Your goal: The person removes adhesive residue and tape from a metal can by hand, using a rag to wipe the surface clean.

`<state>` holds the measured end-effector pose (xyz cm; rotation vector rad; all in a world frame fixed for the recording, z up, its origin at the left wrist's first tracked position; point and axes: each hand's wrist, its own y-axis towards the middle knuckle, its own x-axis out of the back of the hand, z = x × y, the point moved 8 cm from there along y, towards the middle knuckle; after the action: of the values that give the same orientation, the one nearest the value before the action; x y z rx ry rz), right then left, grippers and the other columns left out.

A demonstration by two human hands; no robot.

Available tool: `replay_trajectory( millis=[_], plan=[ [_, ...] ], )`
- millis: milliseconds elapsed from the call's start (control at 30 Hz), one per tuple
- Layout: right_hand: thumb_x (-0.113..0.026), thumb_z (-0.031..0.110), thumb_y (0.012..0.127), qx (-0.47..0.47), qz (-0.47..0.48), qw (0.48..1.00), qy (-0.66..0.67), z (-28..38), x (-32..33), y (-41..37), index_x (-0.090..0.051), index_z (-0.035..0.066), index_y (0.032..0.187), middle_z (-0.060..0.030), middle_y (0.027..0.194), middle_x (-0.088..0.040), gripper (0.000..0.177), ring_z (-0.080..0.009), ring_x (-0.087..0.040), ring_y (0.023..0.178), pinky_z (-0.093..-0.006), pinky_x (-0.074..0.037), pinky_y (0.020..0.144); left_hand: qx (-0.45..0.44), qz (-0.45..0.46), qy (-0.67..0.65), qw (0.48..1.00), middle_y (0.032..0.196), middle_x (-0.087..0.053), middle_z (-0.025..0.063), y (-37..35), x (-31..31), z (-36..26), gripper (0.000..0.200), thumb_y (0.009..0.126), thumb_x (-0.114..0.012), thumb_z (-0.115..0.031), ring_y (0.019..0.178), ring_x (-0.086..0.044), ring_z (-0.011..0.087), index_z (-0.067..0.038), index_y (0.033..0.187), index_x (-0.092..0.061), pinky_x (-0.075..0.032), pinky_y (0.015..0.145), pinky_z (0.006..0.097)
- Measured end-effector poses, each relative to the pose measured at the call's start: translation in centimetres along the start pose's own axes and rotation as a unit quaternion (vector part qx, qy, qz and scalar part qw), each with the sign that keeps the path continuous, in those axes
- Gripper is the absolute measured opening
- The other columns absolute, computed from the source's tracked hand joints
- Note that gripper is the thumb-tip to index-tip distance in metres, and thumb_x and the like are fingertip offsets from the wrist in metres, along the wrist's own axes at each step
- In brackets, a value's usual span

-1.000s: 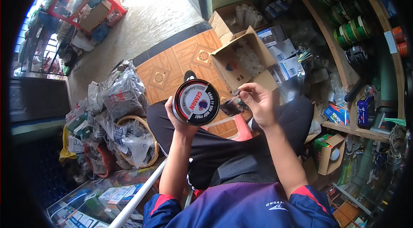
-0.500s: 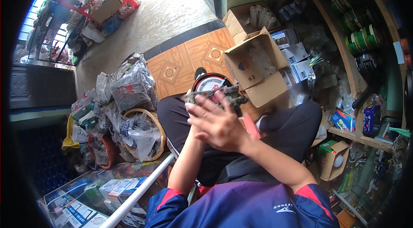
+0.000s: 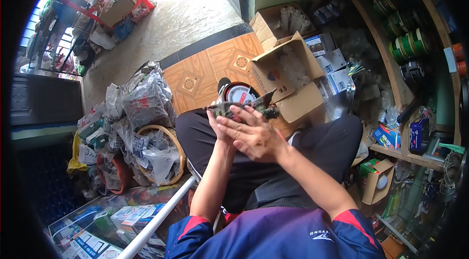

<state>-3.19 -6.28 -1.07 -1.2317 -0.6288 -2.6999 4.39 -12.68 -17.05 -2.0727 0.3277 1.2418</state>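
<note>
A dark patterned cloth point(image 3: 266, 108), bunched and greenish-black, lies between my two hands above my lap. My left hand point(image 3: 220, 131) is underneath it and partly hidden behind the other hand; its fingers appear to support and grip the cloth. Across the cloth, my right hand point(image 3: 251, 136) lies with its fingers stretched out and slightly apart, palm towards my left hand. Just beyond the cloth, between my legs, stands a round tub point(image 3: 239, 93) with a white and red printed label, its near part covered by the cloth.
Open cardboard boxes point(image 3: 298, 105) stand ahead to the right, one with white rolls. Left are plastic-wrapped bundles point(image 3: 146, 95) and a round basket point(image 3: 183, 161). A white pole point(image 3: 159, 217) runs beside a glass case. Shelves with green spools point(image 3: 409, 44) rise at right.
My right hand has shifted slightly right and down over the cloth. A pointed corner of the cloth now sticks up on the right, and more of my left hand shows.
</note>
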Motion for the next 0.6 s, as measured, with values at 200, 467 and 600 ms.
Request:
replay_trajectory(
  millis=[200, 467, 600],
  plan=[
    [-0.057, 0.028, 0.094, 0.064, -0.079, 0.993, -0.056, -1.3, 1.1, -2.2, -0.056, 0.014, 0.138, -0.0113, 0.149, -0.047, 0.046, -0.0271, -0.039, 0.141, -0.0439, -0.028, 0.118, 0.046, 0.032, -0.04, 0.998, 0.108, -0.068, 0.0147, -1.0, -3.8, 1.0, 0.063, 0.089, -0.044, -0.06, 0.097, -0.066, 0.029, -0.007, 0.119, -0.061, -0.056, 0.085, 0.0419],
    [-0.065, 0.002, 0.086, -0.11, -0.082, 0.989, -0.059, -11.1, 2.3, -8.2, -0.059, 0.001, 0.126, -0.02, 0.121, -0.065, 0.041, -0.03, -0.068, 0.104, -0.0379, -0.058, 0.085, 0.077, 0.052, -0.071, 0.993, 0.137, -0.053, 0.0194, -1.9, -5.9, 0.9, 0.078, 0.086, -0.04, -0.068, 0.117, -0.059, 0.041, -0.012, 0.141, -0.047, -0.053, 0.085, 0.0664],
    [-0.073, 0.01, 0.086, -0.295, -0.196, 0.934, 0.05, -14.8, 3.6, -11.6, -0.063, 0.005, 0.098, -0.0156, 0.08, -0.07, 0.016, -0.0343, -0.072, 0.078, -0.0388, -0.054, 0.063, 0.045, 0.073, -0.037, 0.996, 0.129, -0.06, 0.0117, -2.0, -6.9, -0.1, 0.068, 0.089, -0.044, -0.062, 0.117, -0.058, 0.0305, -0.012, 0.134, -0.054, -0.048, 0.099, 0.0477]
  ],
)
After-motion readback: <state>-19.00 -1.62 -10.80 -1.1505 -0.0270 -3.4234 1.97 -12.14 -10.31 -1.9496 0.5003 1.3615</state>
